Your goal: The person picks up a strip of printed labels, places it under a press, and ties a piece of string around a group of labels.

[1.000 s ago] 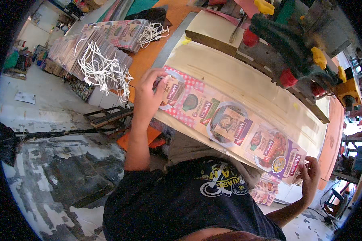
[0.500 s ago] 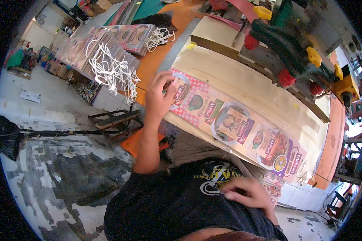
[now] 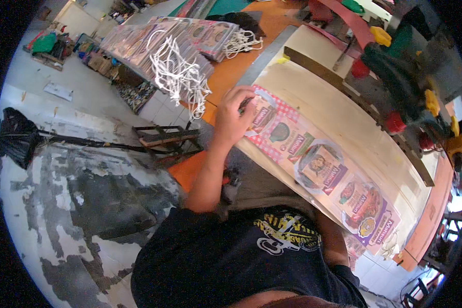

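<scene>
A long printed plastic sheet [image 3: 315, 164] with food pictures and a red checked border lies slantwise along the near edge of a pale wooden board [image 3: 303, 92]. At the sheet's far left end is my left hand [image 3: 233, 117], its fingers curled and closed over that end. White string [image 3: 391, 245] shows at the sheet's right end. My right forearm [image 3: 332, 241] reaches up past my shirt toward the board's near edge, where the hand itself is hidden.
Stacks of similar printed sheets [image 3: 133, 43] with tangled white strings [image 3: 174, 69] lie at the back left on an orange table [image 3: 223, 77]. A dark bar [image 3: 339, 84] runs along the board. Beyond it stands a machine with red and yellow knobs [image 3: 395, 122].
My right hand has gone from in front of my shirt to out of sight by the board's edge. My left hand stays on the sheet's end. The whole view has shifted.
</scene>
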The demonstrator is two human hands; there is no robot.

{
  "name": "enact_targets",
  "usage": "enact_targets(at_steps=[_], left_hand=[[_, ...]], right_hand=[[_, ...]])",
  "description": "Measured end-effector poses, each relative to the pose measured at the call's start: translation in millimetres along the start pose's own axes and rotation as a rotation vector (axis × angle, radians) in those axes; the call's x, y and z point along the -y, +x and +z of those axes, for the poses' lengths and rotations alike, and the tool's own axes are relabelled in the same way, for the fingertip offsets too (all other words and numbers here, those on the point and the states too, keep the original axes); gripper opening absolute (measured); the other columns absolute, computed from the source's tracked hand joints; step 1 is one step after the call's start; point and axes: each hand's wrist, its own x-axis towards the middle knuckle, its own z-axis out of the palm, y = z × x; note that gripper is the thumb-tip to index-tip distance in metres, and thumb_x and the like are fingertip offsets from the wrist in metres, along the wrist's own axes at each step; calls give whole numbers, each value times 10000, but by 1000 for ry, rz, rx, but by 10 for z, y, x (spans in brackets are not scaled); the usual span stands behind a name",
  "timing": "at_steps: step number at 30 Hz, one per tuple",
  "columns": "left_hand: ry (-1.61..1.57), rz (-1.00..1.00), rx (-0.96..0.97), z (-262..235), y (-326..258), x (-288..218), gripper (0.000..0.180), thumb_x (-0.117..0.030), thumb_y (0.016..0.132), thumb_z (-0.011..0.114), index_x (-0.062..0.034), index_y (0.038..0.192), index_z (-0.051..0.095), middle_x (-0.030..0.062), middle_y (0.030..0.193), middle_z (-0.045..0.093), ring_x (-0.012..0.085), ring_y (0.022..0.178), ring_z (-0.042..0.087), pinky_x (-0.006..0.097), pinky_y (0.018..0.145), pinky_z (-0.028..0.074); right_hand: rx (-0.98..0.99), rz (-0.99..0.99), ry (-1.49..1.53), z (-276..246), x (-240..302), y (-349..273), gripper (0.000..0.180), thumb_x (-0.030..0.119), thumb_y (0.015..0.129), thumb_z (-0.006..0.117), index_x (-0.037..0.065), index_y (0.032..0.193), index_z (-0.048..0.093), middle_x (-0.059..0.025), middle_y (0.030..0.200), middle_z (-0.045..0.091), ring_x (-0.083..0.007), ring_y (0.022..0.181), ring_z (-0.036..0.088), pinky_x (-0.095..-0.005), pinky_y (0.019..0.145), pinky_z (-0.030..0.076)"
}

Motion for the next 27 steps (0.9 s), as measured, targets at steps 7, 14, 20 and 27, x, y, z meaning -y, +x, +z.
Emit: enact_targets(at_steps=[7,14,20,27], left_hand=[[35,18,-12,-31,23,-25,113,-53,911,658,7,1005,676,129,1109,702,297,1046,667,387,930,507],[-7,2,-16,3,29,16,142,-71,887,650,8,1006,652,150,1075,686,352,1016,643,422,911,496],[21,22,-24,-12,32,-26,122,-45,902,653,12,1008,674,145,1064,696,300,1013,670,380,908,512],[12,8,-12,-24,11,-6,138,-40,901,653,18,1025,672,145,1081,689,292,1019,671,374,911,515]], right_hand=[[16,9,48,-59,-75,-35,427,409,1045,547,42,1245,634,-199,1198,652,-285,1182,608,-407,1019,473],[20,16,63,-133,-126,-55,432,412,1043,549,46,1257,627,-198,1216,644,-286,1196,599,-409,1028,467],[28,10,73,-130,-149,-71,436,414,1041,550,48,1268,622,-197,1233,636,-288,1209,592,-411,1036,462],[32,22,72,-138,-155,-109,442,417,1040,552,51,1280,616,-196,1251,628,-289,1223,583,-413,1045,456]])
